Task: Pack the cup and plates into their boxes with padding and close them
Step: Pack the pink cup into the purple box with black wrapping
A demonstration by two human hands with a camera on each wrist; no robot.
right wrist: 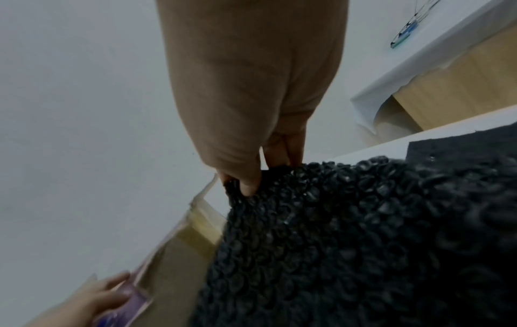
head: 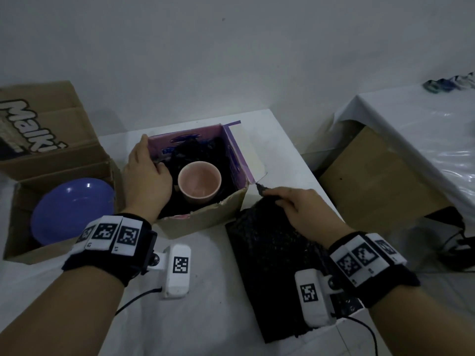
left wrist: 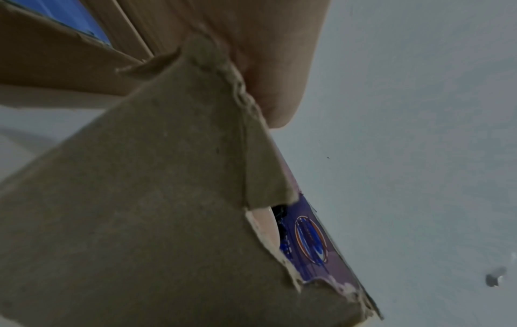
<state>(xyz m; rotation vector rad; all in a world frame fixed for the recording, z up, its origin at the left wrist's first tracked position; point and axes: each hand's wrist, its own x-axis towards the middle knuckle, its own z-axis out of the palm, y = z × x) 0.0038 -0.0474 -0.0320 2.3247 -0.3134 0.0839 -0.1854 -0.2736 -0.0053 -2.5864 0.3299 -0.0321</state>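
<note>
A pink cup [head: 199,181] stands upright on black padding inside a small purple-lined box [head: 213,217] at the table's middle. My left hand [head: 147,173] grips the box's left wall, thumb inside, fingers outside. In the left wrist view the box's torn brown wall [left wrist: 140,210] fills the frame. My right hand [head: 290,204] pinches the far corner of a black bubble wrap sheet [head: 277,255] lying right of the box; the right wrist view shows the fingers [right wrist: 246,177] clamped on the black bubble wrap [right wrist: 349,232]. A blue plate [head: 72,209] lies in a large brown box [head: 59,160] at left.
The white table [head: 205,304] ends just right of the bubble wrap. Past a gap stands a second covered table [head: 424,129] with a brown box [head: 380,181] under it. A wall is close behind. The small box's lid flap [head: 246,147] hangs open to the right.
</note>
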